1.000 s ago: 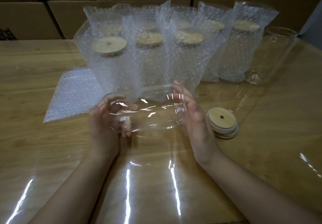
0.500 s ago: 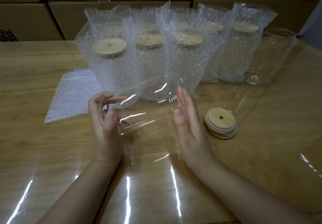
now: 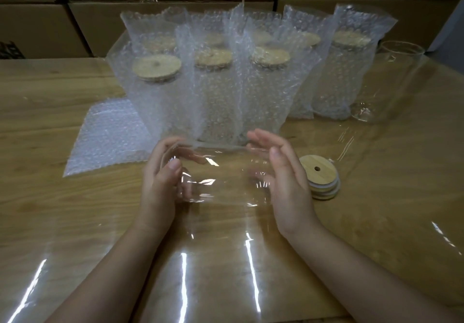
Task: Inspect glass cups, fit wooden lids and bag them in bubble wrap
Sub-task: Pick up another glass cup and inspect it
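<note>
A clear glass cup (image 3: 221, 172) lies sideways above the wooden surface (image 3: 50, 217), its outline blurred and hard to trace against the bubble-wrapped cups (image 3: 216, 89) behind. The left hand (image 3: 160, 182) curls its grip round one end, partly smeared through the glass. The right hand (image 3: 286, 179) presses flat, fingers straight, on the other, beside stacked wooden lids (image 3: 321, 174).

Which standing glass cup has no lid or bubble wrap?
The bare cup at the row's far right end; every other standing cup is lidded and inside a bubble wrap bag.
</note>
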`<state>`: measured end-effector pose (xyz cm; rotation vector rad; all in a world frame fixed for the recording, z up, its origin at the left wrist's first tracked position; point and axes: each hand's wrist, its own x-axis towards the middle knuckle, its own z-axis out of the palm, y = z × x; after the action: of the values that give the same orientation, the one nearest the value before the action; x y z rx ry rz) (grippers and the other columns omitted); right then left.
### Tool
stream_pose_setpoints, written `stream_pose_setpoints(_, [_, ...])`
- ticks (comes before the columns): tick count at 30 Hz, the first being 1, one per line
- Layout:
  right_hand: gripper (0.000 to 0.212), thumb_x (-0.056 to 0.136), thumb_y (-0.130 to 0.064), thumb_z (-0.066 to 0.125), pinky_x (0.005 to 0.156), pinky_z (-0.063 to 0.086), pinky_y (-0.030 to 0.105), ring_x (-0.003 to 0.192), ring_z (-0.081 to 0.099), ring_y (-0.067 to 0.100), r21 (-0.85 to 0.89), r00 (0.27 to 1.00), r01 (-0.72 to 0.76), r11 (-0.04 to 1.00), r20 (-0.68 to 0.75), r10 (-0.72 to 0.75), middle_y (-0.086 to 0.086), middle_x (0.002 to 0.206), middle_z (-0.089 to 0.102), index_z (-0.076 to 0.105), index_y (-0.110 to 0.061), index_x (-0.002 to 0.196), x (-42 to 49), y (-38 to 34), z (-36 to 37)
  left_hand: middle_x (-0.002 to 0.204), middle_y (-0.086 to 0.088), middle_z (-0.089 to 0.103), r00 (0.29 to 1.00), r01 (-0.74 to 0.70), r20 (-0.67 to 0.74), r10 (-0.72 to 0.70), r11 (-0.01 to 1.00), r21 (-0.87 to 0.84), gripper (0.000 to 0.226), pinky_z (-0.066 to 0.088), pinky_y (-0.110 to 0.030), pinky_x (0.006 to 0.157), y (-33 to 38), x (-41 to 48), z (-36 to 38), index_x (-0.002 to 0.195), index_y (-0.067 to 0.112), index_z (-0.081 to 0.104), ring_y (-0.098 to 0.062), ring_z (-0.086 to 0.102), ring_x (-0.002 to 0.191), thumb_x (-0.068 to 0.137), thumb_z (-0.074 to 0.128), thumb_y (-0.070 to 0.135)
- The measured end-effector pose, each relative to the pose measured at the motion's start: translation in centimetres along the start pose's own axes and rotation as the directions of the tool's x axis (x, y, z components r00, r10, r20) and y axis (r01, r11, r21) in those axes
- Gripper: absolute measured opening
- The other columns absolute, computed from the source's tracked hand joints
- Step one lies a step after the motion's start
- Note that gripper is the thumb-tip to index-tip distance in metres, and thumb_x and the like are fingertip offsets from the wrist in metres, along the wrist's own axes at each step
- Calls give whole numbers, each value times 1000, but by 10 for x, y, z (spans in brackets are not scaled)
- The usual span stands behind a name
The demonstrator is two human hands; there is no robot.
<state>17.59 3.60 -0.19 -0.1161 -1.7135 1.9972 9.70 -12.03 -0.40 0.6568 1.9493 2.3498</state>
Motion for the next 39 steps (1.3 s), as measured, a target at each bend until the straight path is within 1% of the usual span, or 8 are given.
stream_pose_setpoints(7, [41, 75, -53, 54, 50, 54, 37, 82, 71, 16, 151, 926, -377, 914, 89, 367, 12, 106, 60, 57, -30, 108, 9, -1, 0, 88, -1, 67, 1000, -17, -2, 17, 999, 41, 47, 35, -19, 39, -2, 2, 0, 108, 23, 54, -16, 47, 38, 68, 49, 47])
stream_pose_setpoints(14, [34, 76, -43, 57, 66, 58, 47, 103, 59, 20, -153, 990, 132, 979, 60, -124, -3, 110, 56, 53, -44, 109, 0, -3, 0, 90, -9, 71, 963, 259, 118, -241, 949, -179, 43, 55, -30, 51, 6, 4, -2, 111, 16, 58, -28, 69, 69, 73, 53, 36])
stream_pose_setpoints(18, [44, 75, -29, 59, 96, 43, 37, 113, 53, 23, -355, 781, 622, 698, 339, -525, 8, 118, 51, 51, -14, 115, -5, -3, -3, 90, -17, 71, 894, 449, 173, -414, 829, -334, 42, 59, -41, 60, 12, 7, -10, 94, 6, 70, -38, 70, 82, 80, 52, 40])
stream_pose_setpoints(22, [51, 73, -32, 63, 96, 43, 35, 115, 50, 20, -354, 666, 743, 567, 469, -580, 9, 122, 47, 47, -14, 118, -8, -3, -2, 87, -13, 72, 844, 536, 208, -494, 767, -352, 53, 58, -34, 62, 16, 9, -16, 97, -4, 62, -32, 72, 83, 69, 61, 42])
stream_pose_setpoints(26, [44, 77, -28, 55, 90, 46, 28, 112, 52, 21, -381, 786, 618, 688, 331, -523, 10, 117, 47, 46, -14, 118, -9, 2, -2, 93, -20, 72, 906, 423, 144, -398, 838, -345, 36, 58, -39, 66, 13, 6, -10, 79, 10, 74, -38, 70, 89, 79, 50, 36])
stream_pose_setpoints(30, [31, 80, -39, 51, 69, 57, 51, 102, 57, 14, -171, 978, 207, 963, 64, -199, -6, 110, 54, 50, -41, 111, -11, 2, 7, 93, -11, 73, 969, 247, 39, -246, 928, -281, 33, 57, -43, 71, 11, 2, -3, 87, 19, 73, -28, 71, 88, 84, 44, 36])
stream_pose_setpoints(35, [40, 72, -53, 54, 53, 57, 35, 88, 61, 12, 83, 993, -82, 993, -79, 89, 6, 102, 56, 55, -31, 106, -4, -1, 6, 110, -2, 65, 993, -113, 32, 113, 993, 14, 44, 57, -35, 72, 7, -5, 3, 116, 21, 52, -25, 65, 99, 81, 55, 48])
stream_pose_setpoints(39, [27, 77, -45, 50, 48, 53, 35, 83, 64, 17, 231, 957, -259, 938, -65, 281, 11, 101, 59, 61, -31, 97, -2, 2, 7, 124, -6, 54, 883, -469, 174, 436, 835, 287, 36, 52, -35, 84, 3, -10, -4, 124, 24, 48, -29, 58, 110, 89, 45, 27])
